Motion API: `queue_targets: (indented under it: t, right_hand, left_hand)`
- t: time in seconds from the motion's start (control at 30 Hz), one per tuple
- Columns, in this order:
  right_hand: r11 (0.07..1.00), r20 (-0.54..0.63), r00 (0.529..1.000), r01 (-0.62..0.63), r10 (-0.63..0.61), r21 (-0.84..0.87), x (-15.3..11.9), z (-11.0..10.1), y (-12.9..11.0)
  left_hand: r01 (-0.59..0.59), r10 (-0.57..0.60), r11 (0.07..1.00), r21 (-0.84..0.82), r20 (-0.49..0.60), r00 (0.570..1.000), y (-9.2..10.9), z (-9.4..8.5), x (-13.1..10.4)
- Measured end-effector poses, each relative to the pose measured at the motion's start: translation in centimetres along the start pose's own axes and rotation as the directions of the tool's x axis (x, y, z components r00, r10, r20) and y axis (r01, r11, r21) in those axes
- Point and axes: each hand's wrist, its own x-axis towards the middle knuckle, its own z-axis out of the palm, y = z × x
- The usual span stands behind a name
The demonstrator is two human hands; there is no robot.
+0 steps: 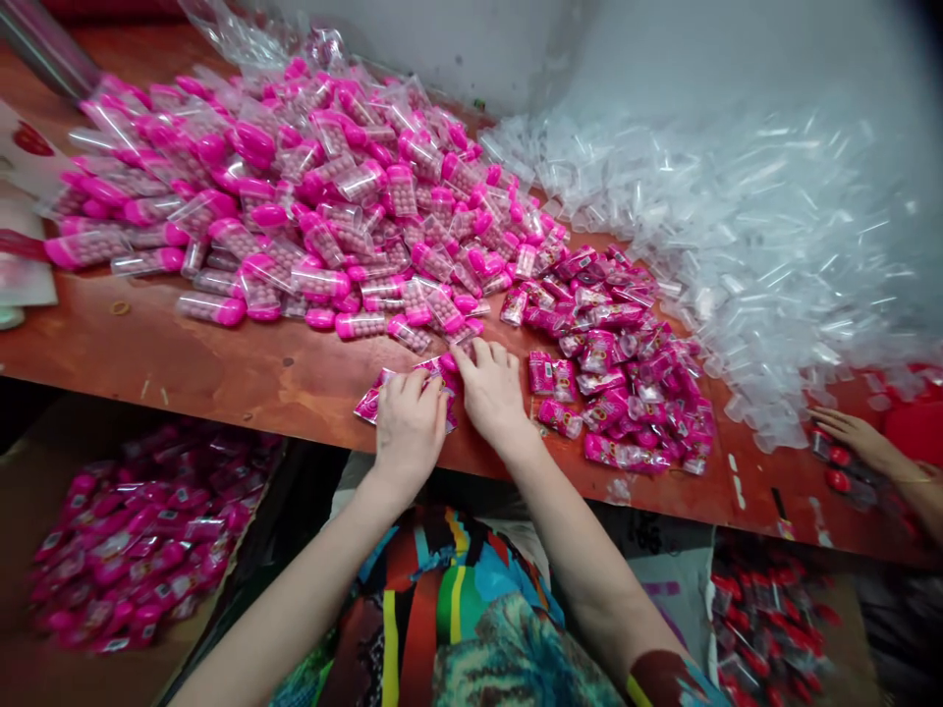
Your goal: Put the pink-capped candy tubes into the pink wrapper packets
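Note:
Close together at the table's front edge, both my hands work over pink printed wrappers (369, 401). My left hand (411, 420) is closed with its curled fingers on the wrappers, covering much of them. My right hand (492, 388) bends its fingers round a pink-capped tube (447, 363) beside the left fingertips; its lower part is hidden. Just beyond lies a big heap of clear tubes with pink caps (316, 211), filled with small pink balls. Right of my right hand is a smaller pile of pink wrapped packs (615, 358).
Clear empty plastic tubes (751, 236) are heaped at the back right. Below the table, a carton (254, 520) at left holds pink wrapped tubes. Another person's hand (855, 437) is at far right by red-capped tubes (838, 469); more red-capped tubes (766, 619) lie below.

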Motion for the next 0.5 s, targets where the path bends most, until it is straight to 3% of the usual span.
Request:
queue_targets:
  t: [0.1,0.2,0.3,0.37,0.43,0.5]
  right_hand:
    - [1.0,0.016,1.0,-0.014,0.015,-0.026,1.5,1.1,-0.4]
    - [1.0,-0.051,0.999,0.003,-0.003,0.014,0.8,1.1,0.9]
    - [0.973,-0.156,0.982,-0.072,0.108,0.219,-1.1,1.0,2.0]
    - [0.862,-0.18,0.94,-0.175,0.29,0.476,-2.3,1.1,2.2]
    - [0.65,-0.1,0.884,-0.255,0.456,0.716,-3.1,1.2,1.9]
    - [0.415,0.037,0.853,-0.291,0.52,0.862,-3.3,1.0,1.4]
  left_hand:
    - [-0.018,0.012,0.983,0.183,0.034,0.999,0.1,1.1,1.0]
    - [-0.055,0.046,0.972,0.229,0.044,0.998,-0.2,1.5,1.3]
    - [-0.068,0.068,0.971,0.227,0.006,0.998,-0.5,1.5,1.2]
    - [-0.058,0.069,0.971,0.231,-0.041,0.997,-0.6,1.5,1.1]
    - [-0.065,0.082,0.972,0.227,-0.062,0.995,-0.6,1.6,1.1]
    - [-0.09,0.106,0.975,0.205,-0.071,0.992,-0.6,1.6,1.2]
